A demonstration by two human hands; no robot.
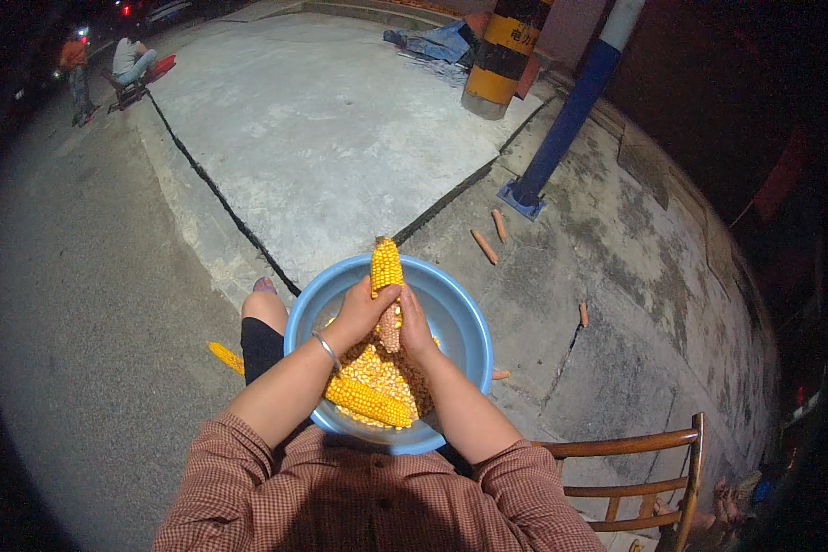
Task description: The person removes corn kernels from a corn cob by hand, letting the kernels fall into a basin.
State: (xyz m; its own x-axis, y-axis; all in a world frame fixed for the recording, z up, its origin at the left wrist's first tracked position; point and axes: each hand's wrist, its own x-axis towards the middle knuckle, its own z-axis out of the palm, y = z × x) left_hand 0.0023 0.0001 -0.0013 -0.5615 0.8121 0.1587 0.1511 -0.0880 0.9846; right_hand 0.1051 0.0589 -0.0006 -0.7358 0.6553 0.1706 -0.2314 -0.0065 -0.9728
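Both of my hands grip one ear of dried corn point(386, 265) above a blue plastic basin point(479, 331). My left hand point(360, 310) wraps its left side, thumb laid across the front, and a silver bangle point(327, 350) circles that wrist. My right hand point(416, 324) presses against the ear's right side. Yellow kernels cover the upper part of the ear, while its lower end is bare cob. Loose kernels point(372, 366) lie in the basin under my hands. On them rests a second ear of corn point(368, 402), full of kernels. The basin sits at my lap.
Bare cobs point(484, 247) lie on the concrete to the right. An ear of corn point(225, 358) lies on the ground left of my leg. A wooden chair point(621, 445) stands at lower right. Ahead are a blue post point(566, 127) and a striped pillar point(500, 65). Two people are far left.
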